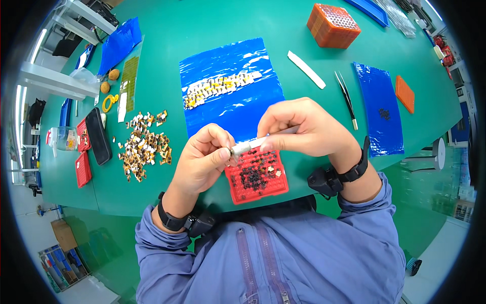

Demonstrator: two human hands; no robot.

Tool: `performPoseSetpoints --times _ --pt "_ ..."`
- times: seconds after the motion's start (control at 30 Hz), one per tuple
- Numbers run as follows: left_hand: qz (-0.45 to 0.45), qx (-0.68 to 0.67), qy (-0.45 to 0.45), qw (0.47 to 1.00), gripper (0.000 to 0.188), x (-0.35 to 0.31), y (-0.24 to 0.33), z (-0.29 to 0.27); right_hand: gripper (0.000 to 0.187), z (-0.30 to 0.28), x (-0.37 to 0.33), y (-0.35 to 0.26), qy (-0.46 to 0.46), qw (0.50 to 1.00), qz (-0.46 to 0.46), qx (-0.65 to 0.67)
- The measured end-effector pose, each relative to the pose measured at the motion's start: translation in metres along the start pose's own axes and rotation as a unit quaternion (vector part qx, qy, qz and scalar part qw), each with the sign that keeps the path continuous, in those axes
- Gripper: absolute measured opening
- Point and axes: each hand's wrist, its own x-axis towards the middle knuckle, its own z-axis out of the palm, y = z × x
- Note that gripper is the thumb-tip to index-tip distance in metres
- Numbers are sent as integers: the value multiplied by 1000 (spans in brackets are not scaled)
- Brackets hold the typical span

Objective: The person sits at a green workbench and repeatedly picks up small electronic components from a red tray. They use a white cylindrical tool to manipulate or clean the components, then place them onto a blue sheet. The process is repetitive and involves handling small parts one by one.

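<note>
Both my hands meet above a red perforated tray strewn with small black parts and a few pale pieces. My left hand is closed, pinching a small pale piece between thumb and finger. In my right hand a slim grey tool is pinched, its front end reaching the pale piece; its exact kind is hidden by my fingers. Just beyond my hands lies a blue sheet bearing rows of small white-and-yellow parts.
Left of the tray is a pile of small white-and-brown parts, then a black phone. On the right lie tweezers, a white strip and a blue sheet with black bits. A stack of orange trays stands far right.
</note>
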Motion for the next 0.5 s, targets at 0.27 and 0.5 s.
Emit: performPoseSetpoints --times 0.27,0.5 --pt "-1 5 -21 1000 16 1 0 0 13 1 -1 1 -14 999 25 21" --pt "16 -40 -16 999 10 1 -2 2 12 -3 -1 -9 -61 994 79 32"
